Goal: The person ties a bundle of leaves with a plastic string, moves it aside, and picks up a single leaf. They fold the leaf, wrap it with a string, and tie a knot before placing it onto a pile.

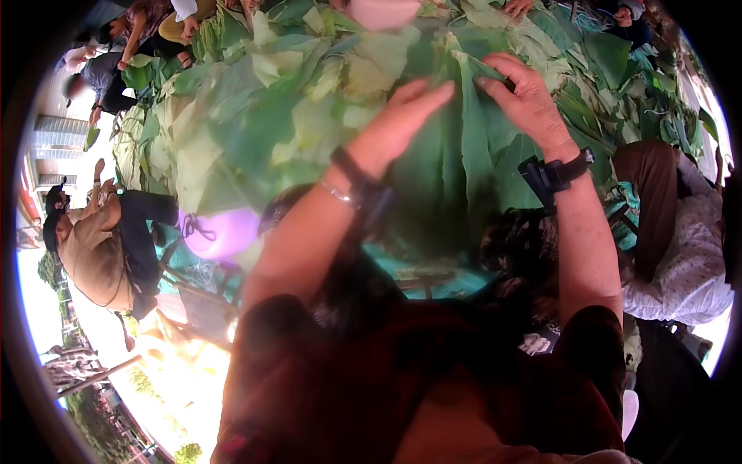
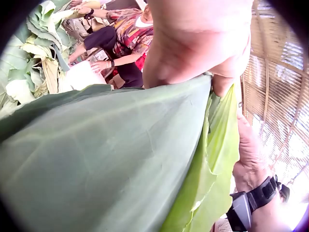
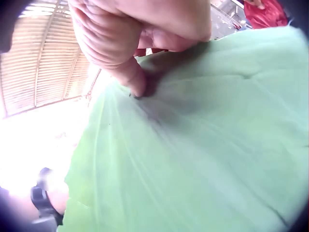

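A large green leaf [image 1: 475,155] with pale veins hangs upright in front of my lap, its upper end between my hands. My left hand [image 1: 402,116] pinches its top edge; in the left wrist view the thumb [image 2: 223,86] shows beside a folded, yellow-green part. On the other side my right hand [image 1: 525,99] grips the leaf near its tip, with fingers curled. The right wrist view shows the right thumb [image 3: 135,83] pressed against the broad leaf face [image 3: 203,140]. Behind the leaf the fingertips are partly hidden.
A wide heap of overlapping leaves [image 1: 239,116] spreads in front of me. A pink rounded object [image 1: 384,11] stands at its far side and a purple one [image 1: 220,232] at the near left. People sit around the heap, including a person [image 1: 100,255] at left and another [image 1: 680,247] close at right.
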`<action>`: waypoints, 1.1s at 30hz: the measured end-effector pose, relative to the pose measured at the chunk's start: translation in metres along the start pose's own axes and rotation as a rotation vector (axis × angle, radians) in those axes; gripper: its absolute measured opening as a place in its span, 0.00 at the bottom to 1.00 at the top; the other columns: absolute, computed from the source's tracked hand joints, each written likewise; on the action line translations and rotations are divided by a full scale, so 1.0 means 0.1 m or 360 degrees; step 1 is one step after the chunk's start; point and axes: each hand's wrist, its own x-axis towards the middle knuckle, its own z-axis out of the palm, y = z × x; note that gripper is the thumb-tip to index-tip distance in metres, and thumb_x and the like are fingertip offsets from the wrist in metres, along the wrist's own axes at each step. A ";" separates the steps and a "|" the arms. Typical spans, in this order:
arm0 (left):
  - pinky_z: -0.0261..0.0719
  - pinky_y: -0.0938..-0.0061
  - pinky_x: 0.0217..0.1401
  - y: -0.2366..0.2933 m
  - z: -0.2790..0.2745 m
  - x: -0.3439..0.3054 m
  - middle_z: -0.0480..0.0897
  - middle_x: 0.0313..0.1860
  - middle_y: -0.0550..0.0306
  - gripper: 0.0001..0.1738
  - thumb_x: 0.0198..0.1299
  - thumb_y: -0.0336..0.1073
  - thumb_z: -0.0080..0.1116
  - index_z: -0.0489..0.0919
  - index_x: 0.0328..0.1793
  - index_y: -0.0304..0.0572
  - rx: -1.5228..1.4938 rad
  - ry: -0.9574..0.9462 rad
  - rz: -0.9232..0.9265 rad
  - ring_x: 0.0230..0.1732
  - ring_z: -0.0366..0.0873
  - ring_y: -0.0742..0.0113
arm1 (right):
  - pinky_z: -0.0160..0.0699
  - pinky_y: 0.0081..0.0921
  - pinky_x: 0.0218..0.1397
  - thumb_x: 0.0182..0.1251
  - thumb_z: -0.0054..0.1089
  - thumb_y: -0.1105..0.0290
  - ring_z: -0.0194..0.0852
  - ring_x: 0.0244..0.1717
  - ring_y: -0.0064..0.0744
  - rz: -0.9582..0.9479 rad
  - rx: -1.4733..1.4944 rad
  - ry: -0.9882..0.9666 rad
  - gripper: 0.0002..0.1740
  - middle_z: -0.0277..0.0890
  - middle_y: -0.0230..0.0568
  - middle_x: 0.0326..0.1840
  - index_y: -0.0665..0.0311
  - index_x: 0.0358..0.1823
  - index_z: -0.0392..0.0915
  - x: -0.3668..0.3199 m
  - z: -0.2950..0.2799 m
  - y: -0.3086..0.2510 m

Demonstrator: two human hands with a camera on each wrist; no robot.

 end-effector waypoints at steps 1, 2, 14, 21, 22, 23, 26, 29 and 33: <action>0.80 0.79 0.48 -0.01 0.00 0.00 0.83 0.47 0.61 0.21 0.69 0.47 0.59 0.78 0.57 0.37 0.0014 -0.0019 0.0044 0.45 0.80 0.77 | 0.71 0.22 0.58 0.67 0.61 0.73 0.74 0.52 0.25 0.0061 -0.0004 -0.0017 0.16 0.79 0.37 0.53 0.68 0.56 0.77 0.00 0.00 -0.01; 0.80 0.79 0.48 -0.02 0.01 0.00 0.83 0.47 0.61 0.21 0.69 0.47 0.59 0.78 0.57 0.37 0.0028 -0.0038 0.0088 0.45 0.80 0.77 | 0.72 0.22 0.57 0.67 0.61 0.72 0.75 0.50 0.26 0.0120 -0.0008 -0.0033 0.17 0.80 0.37 0.51 0.68 0.56 0.77 -0.01 0.01 -0.04; 0.80 0.78 0.52 -0.06 0.04 -0.04 0.83 0.50 0.59 0.24 0.71 0.49 0.55 0.77 0.60 0.36 0.0198 -0.0055 0.0023 0.48 0.80 0.74 | 0.73 0.21 0.56 0.67 0.61 0.71 0.74 0.47 0.18 0.0232 0.0182 -0.0191 0.17 0.82 0.30 0.46 0.67 0.56 0.79 -0.06 -0.04 0.00; 0.80 0.75 0.55 -0.13 -0.03 0.06 0.82 0.52 0.57 0.25 0.74 0.51 0.48 0.77 0.62 0.36 -0.0006 -0.0060 0.0021 0.49 0.81 0.72 | 0.69 0.20 0.59 0.66 0.60 0.73 0.70 0.54 0.18 0.0275 0.0296 -0.0183 0.18 0.79 0.31 0.51 0.68 0.57 0.77 -0.07 -0.22 -0.08; 0.79 0.75 0.55 -0.12 -0.02 0.06 0.82 0.52 0.58 0.25 0.74 0.51 0.48 0.76 0.62 0.37 -0.0034 -0.0045 0.0029 0.49 0.80 0.72 | 0.69 0.21 0.59 0.65 0.59 0.73 0.70 0.54 0.19 0.0242 0.0276 -0.0205 0.18 0.79 0.31 0.51 0.68 0.56 0.77 -0.07 -0.23 -0.06; 0.79 0.75 0.55 -0.11 -0.01 0.05 0.82 0.53 0.58 0.25 0.74 0.51 0.47 0.76 0.62 0.37 -0.0061 -0.0028 0.0037 0.49 0.80 0.72 | 0.70 0.21 0.59 0.65 0.59 0.74 0.70 0.55 0.20 0.0211 0.0258 -0.0227 0.18 0.78 0.32 0.51 0.69 0.56 0.77 -0.06 -0.22 -0.04; 0.79 0.75 0.55 -0.24 -0.01 0.11 0.82 0.54 0.59 0.25 0.75 0.50 0.47 0.76 0.63 0.37 0.0090 0.0040 0.0183 0.50 0.80 0.72 | 0.70 0.21 0.59 0.64 0.59 0.74 0.72 0.54 0.24 0.0134 0.0125 -0.0159 0.18 0.79 0.34 0.50 0.69 0.55 0.77 -0.05 -0.06 0.04; 0.79 0.75 0.54 -0.21 0.09 0.06 0.81 0.54 0.60 0.25 0.74 0.50 0.49 0.75 0.64 0.38 -0.0164 -0.0037 0.0208 0.50 0.79 0.74 | 0.72 0.22 0.58 0.62 0.60 0.74 0.75 0.53 0.27 0.0119 -0.0041 0.0049 0.17 0.80 0.35 0.50 0.69 0.53 0.77 -0.04 0.11 0.02; 0.79 0.76 0.54 -0.05 0.20 -0.05 0.81 0.54 0.60 0.21 0.71 0.44 0.55 0.75 0.63 0.40 -0.0014 -0.0159 0.0283 0.50 0.79 0.74 | 0.73 0.25 0.58 0.60 0.62 0.74 0.77 0.52 0.27 0.0205 0.0129 0.0087 0.18 0.81 0.37 0.50 0.66 0.54 0.78 0.00 0.14 0.00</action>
